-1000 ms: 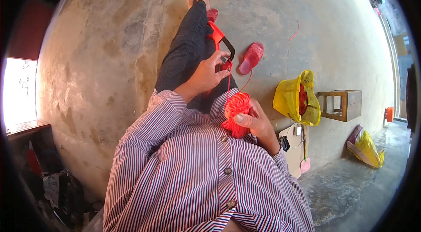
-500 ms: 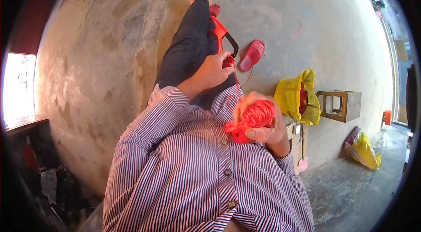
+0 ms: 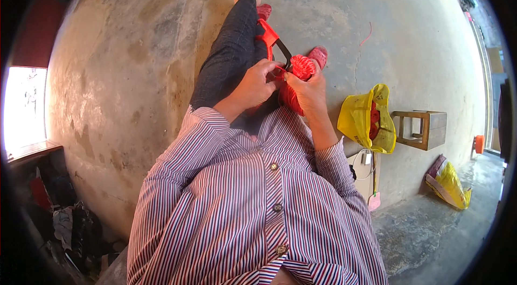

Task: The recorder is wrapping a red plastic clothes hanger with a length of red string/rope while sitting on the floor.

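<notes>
Above my lap my two hands meet. My left hand (image 3: 257, 83) is closed, its thumb and fingers pinching a strand of red cord (image 3: 279, 73). Close against it, my right hand (image 3: 311, 91) is closed round a thick bundle of red cord (image 3: 303, 67); the bundle's lower part hangs below the palm. Just beyond the fingers, a tool with a red body and a bent black arm (image 3: 283, 51) rests against my jeans-clad legs (image 3: 229, 43). My fingers hide part of the tool and the place where the strand meets the bundle.
A red slipper (image 3: 319, 55) lies beyond my right hand, another (image 3: 264, 11) by my feet. On the right stand a yellow bag (image 3: 355, 118) with red stuff inside and a wooden stool (image 3: 434, 130). A yellow and purple sack (image 3: 449, 185) lies farther right.
My right hand has carried the cord bundle from in front of my chest up and away to beside my left hand. The left hand has stayed nearly in place.
</notes>
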A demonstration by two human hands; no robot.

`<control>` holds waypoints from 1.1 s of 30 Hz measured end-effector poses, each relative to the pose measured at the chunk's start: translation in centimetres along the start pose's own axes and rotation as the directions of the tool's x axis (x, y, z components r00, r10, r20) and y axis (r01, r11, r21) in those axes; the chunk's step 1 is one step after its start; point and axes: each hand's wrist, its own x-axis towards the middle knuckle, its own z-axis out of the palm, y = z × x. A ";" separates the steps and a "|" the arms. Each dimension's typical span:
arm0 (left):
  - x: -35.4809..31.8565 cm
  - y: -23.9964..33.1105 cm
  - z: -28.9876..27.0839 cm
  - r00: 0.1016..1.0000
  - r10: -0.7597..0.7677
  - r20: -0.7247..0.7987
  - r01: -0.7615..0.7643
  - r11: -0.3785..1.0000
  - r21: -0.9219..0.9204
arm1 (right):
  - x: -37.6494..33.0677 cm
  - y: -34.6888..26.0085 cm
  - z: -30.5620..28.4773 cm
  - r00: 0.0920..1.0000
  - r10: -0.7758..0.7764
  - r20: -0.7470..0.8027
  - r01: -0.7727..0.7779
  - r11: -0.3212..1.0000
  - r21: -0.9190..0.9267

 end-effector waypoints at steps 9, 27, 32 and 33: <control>0.1 -0.6 0.2 1.000 0.003 0.010 -0.002 0.997 -0.072 | -0.2 1.1 -0.6 0.999 0.016 0.034 -0.014 0.998 -0.055; 0.5 -2.1 0.7 0.999 0.002 0.042 0.004 0.992 -0.124 | -3.3 -2.1 -0.8 0.995 -0.093 0.040 0.082 0.970 0.228; 0.5 -2.0 0.8 0.990 -0.104 0.099 0.124 0.969 -0.214 | -8.4 -7.2 -3.0 0.873 0.058 0.484 -0.089 0.995 0.042; 0.4 -2.1 0.8 0.990 -0.106 0.095 0.124 0.969 -0.214 | -9.3 -8.6 -3.5 0.871 0.058 0.488 -0.089 0.995 0.042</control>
